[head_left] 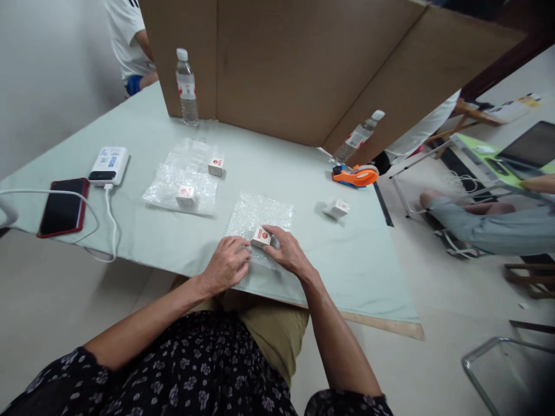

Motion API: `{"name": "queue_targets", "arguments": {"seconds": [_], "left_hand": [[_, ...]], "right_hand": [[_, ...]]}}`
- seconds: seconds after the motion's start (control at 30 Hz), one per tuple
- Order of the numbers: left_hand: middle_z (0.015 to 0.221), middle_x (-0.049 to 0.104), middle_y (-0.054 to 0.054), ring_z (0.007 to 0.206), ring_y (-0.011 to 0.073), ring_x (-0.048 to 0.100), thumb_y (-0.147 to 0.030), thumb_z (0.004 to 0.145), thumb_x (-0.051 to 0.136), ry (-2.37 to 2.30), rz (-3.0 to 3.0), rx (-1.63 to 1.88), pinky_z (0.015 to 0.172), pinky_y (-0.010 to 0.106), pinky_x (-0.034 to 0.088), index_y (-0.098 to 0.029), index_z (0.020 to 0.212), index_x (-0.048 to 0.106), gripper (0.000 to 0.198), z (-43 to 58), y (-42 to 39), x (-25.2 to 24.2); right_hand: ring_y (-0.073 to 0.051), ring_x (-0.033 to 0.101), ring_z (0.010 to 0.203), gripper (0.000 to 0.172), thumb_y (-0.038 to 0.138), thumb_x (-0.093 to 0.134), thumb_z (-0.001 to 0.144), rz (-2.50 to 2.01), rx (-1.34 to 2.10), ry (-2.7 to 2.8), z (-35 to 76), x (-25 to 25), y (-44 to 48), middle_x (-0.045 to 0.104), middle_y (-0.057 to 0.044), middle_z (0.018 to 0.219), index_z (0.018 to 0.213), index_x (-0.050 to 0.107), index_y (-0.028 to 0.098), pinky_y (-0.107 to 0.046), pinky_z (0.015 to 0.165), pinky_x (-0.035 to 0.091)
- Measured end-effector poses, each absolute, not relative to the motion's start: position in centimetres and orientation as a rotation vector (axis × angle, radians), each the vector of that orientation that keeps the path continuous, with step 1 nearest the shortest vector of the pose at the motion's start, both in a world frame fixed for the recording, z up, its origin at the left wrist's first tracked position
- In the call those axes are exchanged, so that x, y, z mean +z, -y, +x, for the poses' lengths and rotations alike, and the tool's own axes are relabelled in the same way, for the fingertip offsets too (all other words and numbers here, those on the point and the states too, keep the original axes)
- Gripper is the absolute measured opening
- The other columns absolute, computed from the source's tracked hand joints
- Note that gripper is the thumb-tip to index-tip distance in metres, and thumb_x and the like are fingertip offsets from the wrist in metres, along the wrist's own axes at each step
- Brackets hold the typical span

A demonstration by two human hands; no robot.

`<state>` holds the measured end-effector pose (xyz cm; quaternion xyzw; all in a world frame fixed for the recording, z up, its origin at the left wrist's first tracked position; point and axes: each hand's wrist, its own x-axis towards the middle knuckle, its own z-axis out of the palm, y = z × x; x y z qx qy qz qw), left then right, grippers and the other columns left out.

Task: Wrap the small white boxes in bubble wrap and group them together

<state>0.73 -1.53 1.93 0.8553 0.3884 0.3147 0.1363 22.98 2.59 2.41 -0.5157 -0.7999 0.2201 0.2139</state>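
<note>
A small white box with a red mark (261, 236) lies on a sheet of bubble wrap (260, 216) near the front edge of the pale green table (303, 173). My right hand (288, 251) is closed on the box from the right side. My left hand (225, 264) rests curled on the near left corner of the bubble wrap, its fingertips pinching the sheet beside the box.
Two more small boxes (215, 166) (186, 196) lie on another bubble wrap sheet (182, 179) to the left; a wrapped box (337, 208) and an orange tape dispenser (356, 175) sit right. A phone (64, 207), power bank (109, 166), two bottles (186, 86) and a cardboard screen (303, 63) stand around. Other people sit nearby.
</note>
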Motion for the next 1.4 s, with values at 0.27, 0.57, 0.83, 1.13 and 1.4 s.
{"name": "queue_targets", "arguments": {"seconds": [0.27,0.57,0.83,1.13,1.4], "left_hand": [[0.112,0.067,0.009,0.108,0.0248,0.061,-0.014,0.081,0.057,-1.17,2.222,0.965,0.094,0.043,0.049,-0.019,0.081,0.063,0.008,1.8,-1.7,3.1],[0.119,0.071,0.008,0.111,0.0245,0.065,-0.026,0.077,0.061,-1.21,1.807,0.865,0.098,0.039,0.049,-0.02,0.074,0.062,0.007,3.3,-5.2,3.3],[0.097,0.075,0.006,0.09,0.0197,0.069,-0.027,0.074,0.062,-1.154,1.601,0.912,0.08,0.031,0.052,-0.018,0.068,0.06,0.012,3.9,-4.9,2.5],[0.101,0.075,0.009,0.091,0.0198,0.07,-0.026,0.074,0.064,-1.158,1.484,0.939,0.082,0.032,0.053,-0.018,0.066,0.06,0.012,3.5,-2.5,2.4],[0.098,0.075,0.008,0.087,0.0193,0.07,-0.026,0.073,0.065,-1.192,1.478,0.97,0.08,0.032,0.053,-0.018,0.065,0.059,0.013,3.6,-1.9,2.3]], "right_hand": [[-0.025,0.061,0.119,0.048,0.04,0.058,0.09,-1.364,0.859,2.077,24.5,4.6,-3.1,0.062,-0.011,0.134,0.135,0.056,0.023,-0.046,0.103,0.047],[-0.025,0.063,0.115,0.02,0.039,0.065,0.083,-1.395,0.761,1.929,24.4,4.3,-2.2,0.07,-0.009,0.119,0.093,0.068,0.023,-0.044,0.101,0.047],[-0.021,0.069,0.093,0.021,0.041,0.065,0.082,-1.406,0.911,1.726,23.2,3.0,-2.7,0.075,-0.005,0.098,0.074,0.065,0.022,-0.035,0.087,0.051],[-0.02,0.069,0.084,0.017,0.038,0.065,0.084,-1.432,0.892,1.792,22.9,3.3,-1.0,0.076,-0.002,0.089,0.077,0.068,0.023,-0.032,0.078,0.052],[-0.021,0.07,0.084,0.015,0.037,0.063,0.085,-1.386,0.916,1.847,22.9,4.1,-1.1,0.076,-0.002,0.088,0.079,0.069,0.024,-0.033,0.079,0.051]]}}
